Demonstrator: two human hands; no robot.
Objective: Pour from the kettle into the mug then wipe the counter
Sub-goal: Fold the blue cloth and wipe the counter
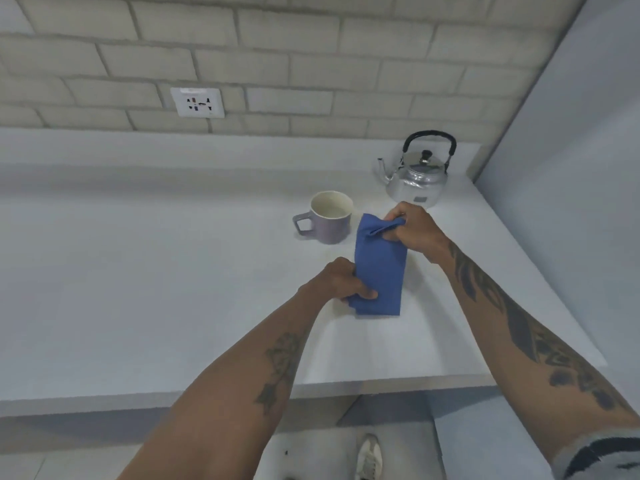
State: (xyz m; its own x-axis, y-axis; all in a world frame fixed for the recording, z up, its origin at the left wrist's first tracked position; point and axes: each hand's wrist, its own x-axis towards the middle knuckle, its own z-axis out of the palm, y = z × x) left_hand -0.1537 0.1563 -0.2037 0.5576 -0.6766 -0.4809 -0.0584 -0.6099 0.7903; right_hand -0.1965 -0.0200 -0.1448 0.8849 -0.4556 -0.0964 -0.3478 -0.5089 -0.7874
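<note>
A silver kettle (417,174) with a black handle stands upright at the counter's back right, spout pointing left. In front of it and to the left sits a lilac mug (329,218), cream inside, handle to the left. A folded blue cloth (379,271) is held just above the white counter (138,271), right of the mug. My left hand (341,280) grips the cloth's near left corner. My right hand (414,228) pinches its far end, just in front of the kettle.
A brick-tile wall with a white power socket (197,102) runs behind the counter. A plain wall (571,168) closes the right side. The counter's front edge (242,393) is near me, with a shoe (369,459) on the floor below.
</note>
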